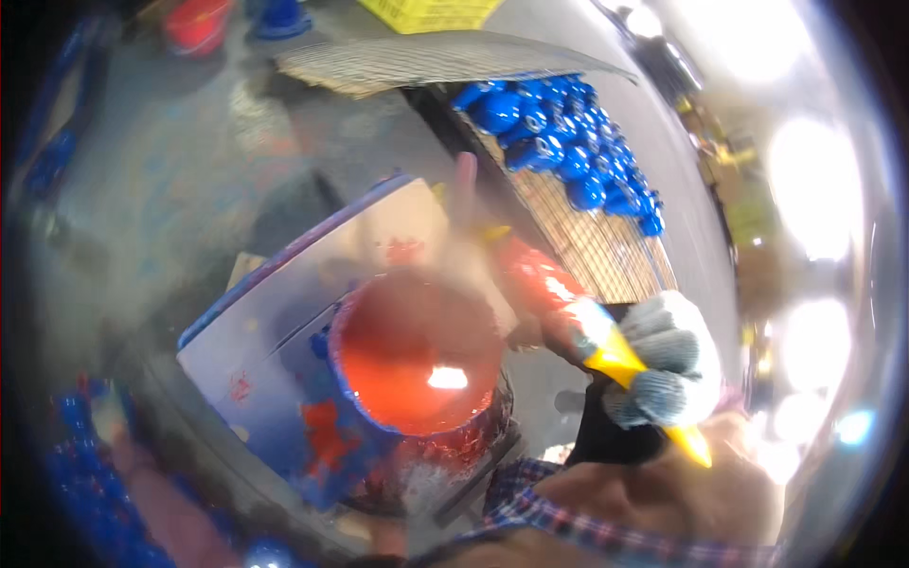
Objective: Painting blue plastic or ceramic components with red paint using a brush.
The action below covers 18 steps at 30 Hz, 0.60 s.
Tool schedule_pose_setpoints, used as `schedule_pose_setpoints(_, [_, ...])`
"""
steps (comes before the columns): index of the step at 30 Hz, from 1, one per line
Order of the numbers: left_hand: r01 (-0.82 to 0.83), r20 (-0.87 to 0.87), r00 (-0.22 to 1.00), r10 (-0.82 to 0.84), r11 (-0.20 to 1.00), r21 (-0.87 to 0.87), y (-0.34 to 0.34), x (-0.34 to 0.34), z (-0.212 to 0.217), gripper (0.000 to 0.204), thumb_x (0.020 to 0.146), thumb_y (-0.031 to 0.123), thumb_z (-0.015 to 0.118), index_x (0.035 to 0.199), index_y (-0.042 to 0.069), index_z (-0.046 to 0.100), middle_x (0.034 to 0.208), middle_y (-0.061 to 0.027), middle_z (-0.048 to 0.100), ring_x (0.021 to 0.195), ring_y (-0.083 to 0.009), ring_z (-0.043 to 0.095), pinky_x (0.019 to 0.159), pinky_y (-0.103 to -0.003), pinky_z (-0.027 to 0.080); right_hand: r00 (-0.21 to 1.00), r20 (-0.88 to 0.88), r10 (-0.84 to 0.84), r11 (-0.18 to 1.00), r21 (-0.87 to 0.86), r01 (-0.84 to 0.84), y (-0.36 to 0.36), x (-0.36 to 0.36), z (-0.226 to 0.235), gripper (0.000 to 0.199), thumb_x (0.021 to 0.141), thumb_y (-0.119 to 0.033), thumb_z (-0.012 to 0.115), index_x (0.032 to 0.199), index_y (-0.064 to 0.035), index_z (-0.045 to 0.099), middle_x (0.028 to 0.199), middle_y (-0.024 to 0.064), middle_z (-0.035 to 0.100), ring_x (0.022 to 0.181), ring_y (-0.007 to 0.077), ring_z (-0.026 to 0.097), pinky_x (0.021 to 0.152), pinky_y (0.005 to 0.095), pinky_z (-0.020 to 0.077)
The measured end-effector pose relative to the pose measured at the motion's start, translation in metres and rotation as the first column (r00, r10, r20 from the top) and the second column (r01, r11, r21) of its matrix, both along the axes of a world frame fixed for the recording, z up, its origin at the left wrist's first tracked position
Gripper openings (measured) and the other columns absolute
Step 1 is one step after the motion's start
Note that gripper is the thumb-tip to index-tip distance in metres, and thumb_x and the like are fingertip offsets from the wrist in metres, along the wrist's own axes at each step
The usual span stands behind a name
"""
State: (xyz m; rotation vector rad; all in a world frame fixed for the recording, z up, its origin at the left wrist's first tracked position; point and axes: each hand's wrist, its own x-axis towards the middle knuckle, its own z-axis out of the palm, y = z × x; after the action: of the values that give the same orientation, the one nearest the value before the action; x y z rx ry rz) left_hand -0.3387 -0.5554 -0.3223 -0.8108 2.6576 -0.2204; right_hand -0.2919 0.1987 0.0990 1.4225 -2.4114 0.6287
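Observation:
My right hand (668,355), in a grey-white knitted glove, is closed around the yellow handle of a paintbrush (620,360). The brush slants up and left, its far end coated in wet red paint and blurred. Left of it stands a round bucket (355,398) of glossy red paint, with blue smears on its rim. At the lower left, my left arm reaches to a pile of glossy blue pieces (71,473). My left hand (109,417) is next to them, its fingers too blurred to make out.
A paint-stained pale board (237,350) lies beside the bucket. Several glossy blue rounded pieces (578,161) sit on a wire-mesh rack (559,251). Another mesh panel (436,62) lies beyond. Farther back are a red bucket (197,26), a blue object (281,19) and a yellow crate (426,11).

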Motion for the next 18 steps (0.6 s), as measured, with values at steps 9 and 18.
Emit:
schedule_pose_setpoints(9, [0.573,0.107,0.806,-0.582,0.723,-0.386,0.008,0.031,0.044,0.059,0.094,0.047,0.052,0.137,0.006,0.047,0.125,-0.0278,0.058,0.114,-0.0417,0.059,0.092,-0.049,0.050,0.848,-0.086,-0.523,0.777,-0.458,0.433,0.057,0.018,0.010,0.016,0.087,-0.004,0.066,0.102,-0.0037,0.069,0.070,0.0063,0.064,0.054,0.0179,0.061,0.051,0.0271,0.0480])
schedule_pose_setpoints(18, [0.138,-0.364,0.928,-0.080,0.981,0.135,0.203,0.183,0.126,0.058,0.091,0.039,0.062,0.130,-0.003,0.053,0.126,-0.0273,0.058,0.117,-0.0424,0.055,0.097,-0.045,0.046,0.439,0.212,-0.873,0.367,-0.306,0.878,0.229,-0.077,-0.106,0.027,0.088,-0.002,0.059,0.112,-0.0139,0.058,0.094,0.0063,0.069,0.081,0.0179,0.068,0.071,0.0299,0.0541])
